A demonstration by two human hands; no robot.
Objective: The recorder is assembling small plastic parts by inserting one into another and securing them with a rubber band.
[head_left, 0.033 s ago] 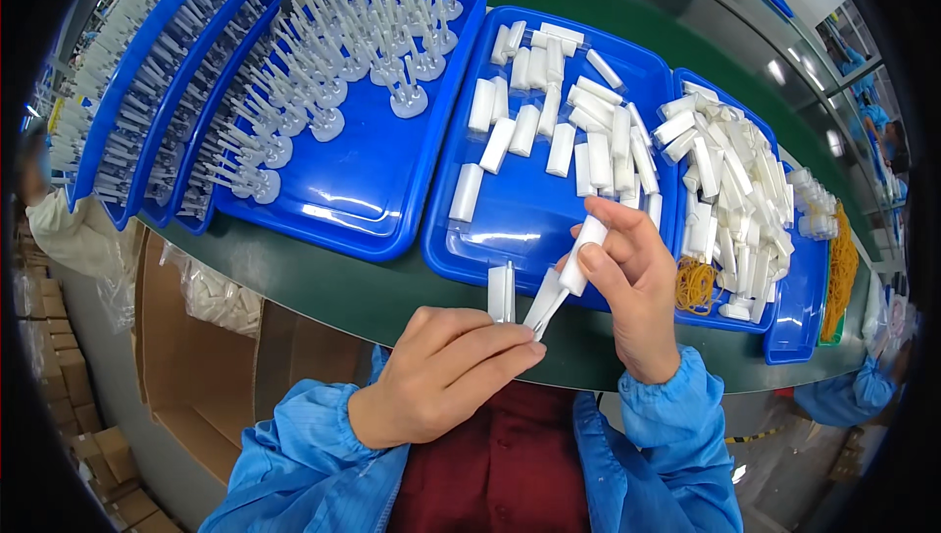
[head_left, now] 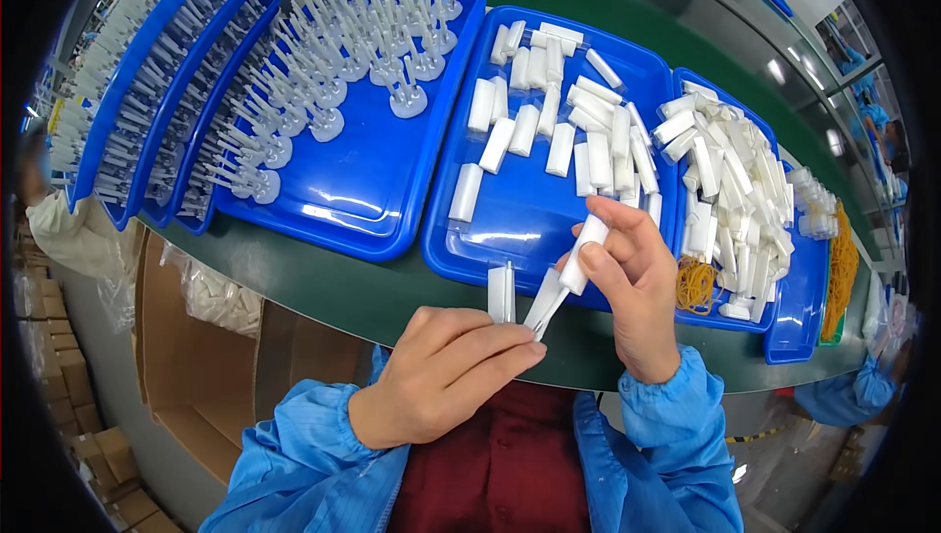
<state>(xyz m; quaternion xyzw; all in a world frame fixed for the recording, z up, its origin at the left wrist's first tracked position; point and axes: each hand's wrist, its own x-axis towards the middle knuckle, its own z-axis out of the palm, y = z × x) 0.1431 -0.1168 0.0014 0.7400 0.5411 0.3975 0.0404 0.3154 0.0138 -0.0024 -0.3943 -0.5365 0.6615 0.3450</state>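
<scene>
My left hand (head_left: 446, 371) is closed on the lower end of a piece with thin white prongs, its base hidden by my fingers. White rectangular sleeves (head_left: 501, 295) stand up from it beside my fingertips. My right hand (head_left: 632, 288) pinches another white sleeve (head_left: 585, 253) between thumb and fingers, at the upper end of a slim white prong (head_left: 552, 309). Both hands are over the near edge of the middle blue tray (head_left: 461, 256), where many similar loose white sleeves (head_left: 561, 149) lie.
To the left, a blue tray (head_left: 377, 195) bears clear round bases with upright prongs (head_left: 407, 100); more such trays (head_left: 147, 131) lean beyond it. On the right, a blue tray (head_left: 686, 82) holds piled wrapped sleeves (head_left: 735, 180) and yellow rubber bands (head_left: 696, 285). An open cardboard box (head_left: 201, 356) stands below.
</scene>
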